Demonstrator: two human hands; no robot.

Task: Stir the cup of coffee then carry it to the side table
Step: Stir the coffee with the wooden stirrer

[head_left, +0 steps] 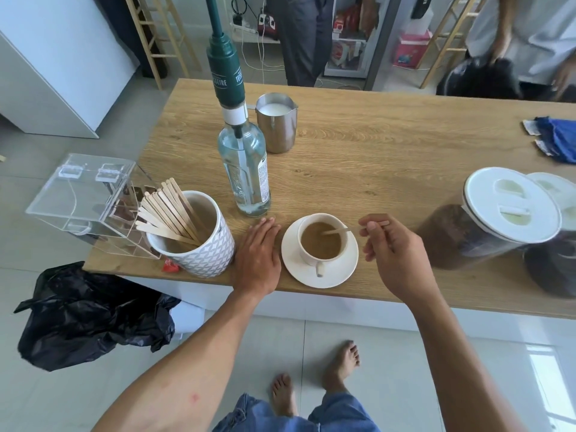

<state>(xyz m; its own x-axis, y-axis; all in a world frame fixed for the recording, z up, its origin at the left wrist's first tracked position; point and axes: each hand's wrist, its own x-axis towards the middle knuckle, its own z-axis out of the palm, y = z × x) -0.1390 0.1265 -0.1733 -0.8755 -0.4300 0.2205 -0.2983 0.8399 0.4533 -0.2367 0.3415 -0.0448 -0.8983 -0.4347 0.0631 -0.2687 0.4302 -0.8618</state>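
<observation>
On the near edge of the table [374,157], a white cup [307,258] of milky coffee sits on a saucer [299,272], its handle pointing toward the person. The right hand [392,244] hovers just right of the cup, fingers curled, pinching the end of a wooden stirrer [338,229] between thumb and forefinger. The stirrer's other end dips into the coffee. The left hand [258,254] lies flat on the table with fingers straight and together, holding nothing, between the saucer and a patterned pot [205,260] of stirrers. Just beyond the hand stands a clear bottle [246,169] with a green pump, and farther back a steel jug [277,129] of milk. Two white-lidded jars [486,219] sit at the right. A clear box [84,198] is at the left edge, above a black bag [90,313] on the floor.
</observation>
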